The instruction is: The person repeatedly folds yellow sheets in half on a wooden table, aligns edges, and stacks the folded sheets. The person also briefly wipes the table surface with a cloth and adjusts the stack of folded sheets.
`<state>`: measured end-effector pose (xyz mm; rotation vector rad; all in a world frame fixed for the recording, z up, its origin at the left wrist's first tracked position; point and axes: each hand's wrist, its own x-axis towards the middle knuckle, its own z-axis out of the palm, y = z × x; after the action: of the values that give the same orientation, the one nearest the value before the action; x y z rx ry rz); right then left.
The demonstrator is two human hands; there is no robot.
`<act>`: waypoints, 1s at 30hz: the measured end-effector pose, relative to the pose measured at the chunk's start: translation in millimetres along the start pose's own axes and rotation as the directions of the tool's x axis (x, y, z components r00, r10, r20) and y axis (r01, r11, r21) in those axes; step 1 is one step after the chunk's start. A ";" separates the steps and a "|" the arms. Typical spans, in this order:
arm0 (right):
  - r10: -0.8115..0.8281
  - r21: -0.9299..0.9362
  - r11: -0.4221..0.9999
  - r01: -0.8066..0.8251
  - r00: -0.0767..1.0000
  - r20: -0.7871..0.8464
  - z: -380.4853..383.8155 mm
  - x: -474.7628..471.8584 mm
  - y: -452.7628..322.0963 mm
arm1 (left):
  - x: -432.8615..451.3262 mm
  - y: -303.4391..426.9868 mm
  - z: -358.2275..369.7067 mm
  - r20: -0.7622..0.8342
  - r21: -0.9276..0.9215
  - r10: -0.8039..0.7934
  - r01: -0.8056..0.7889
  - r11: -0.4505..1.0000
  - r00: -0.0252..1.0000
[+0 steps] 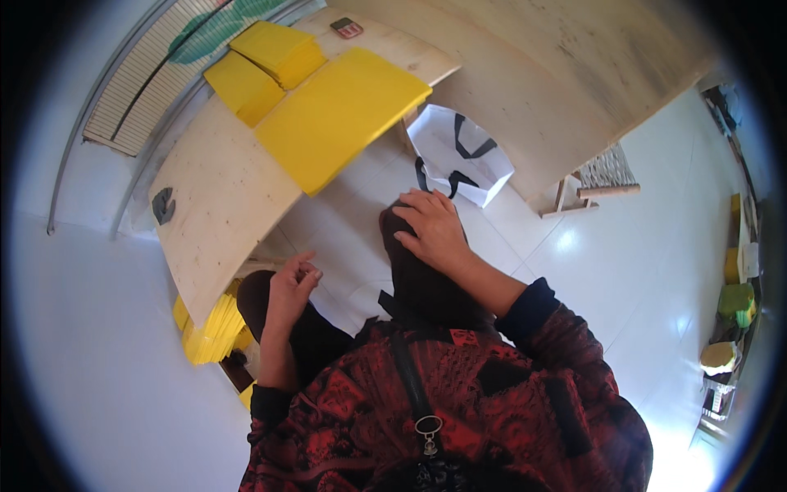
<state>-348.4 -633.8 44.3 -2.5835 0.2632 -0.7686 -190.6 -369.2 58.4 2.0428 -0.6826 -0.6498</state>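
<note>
My right hand [432, 229] rests on my dark-trousered right knee, fingers spread a little and holding nothing. Over my left thigh my left hand [294, 287] is raised, fingers loosely bent with nothing seen in them. Ahead of both hands, a large stack of yellow sheets [344, 117] lies at the edge of a wooden table [227, 203]. Two smaller yellow stacks [276, 52] [244, 86] sit behind it. Just beyond my right knee, a white bag [439, 138] with black handles stands on the floor with its top open.
A dark grey item [163, 206] lies at the table's left end; a small dark and red object [347, 27] lies at the far end. More yellow sheets [215, 329] are below the table at left. A large wooden board [541, 80] and a stool with a woven seat [605, 172] are to the right.
</note>
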 end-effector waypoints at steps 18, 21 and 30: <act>0.431 0.800 0.567 -0.196 0.899 -0.085 -232.9 17.8 -44.1 | 3.6 57.2 -25.7 -0.336 -0.076 0.136 -0.170 0.982 0.932; 0.352 0.826 0.563 -0.025 0.912 -0.212 -236.9 6.0 -49.2 | 13.6 57.6 -36.2 -0.355 -0.139 0.206 -0.269 0.953 0.912; 0.807 0.393 0.579 -0.714 0.570 -0.153 -98.4 -155.2 103.6 | 45.4 56.9 -40.0 -0.182 -0.133 0.219 -0.245 0.960 0.959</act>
<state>-537.7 -714.3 -2.2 -1.7416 1.2045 -0.7777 -144.4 -404.4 117.7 1.8148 -0.7373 -0.3789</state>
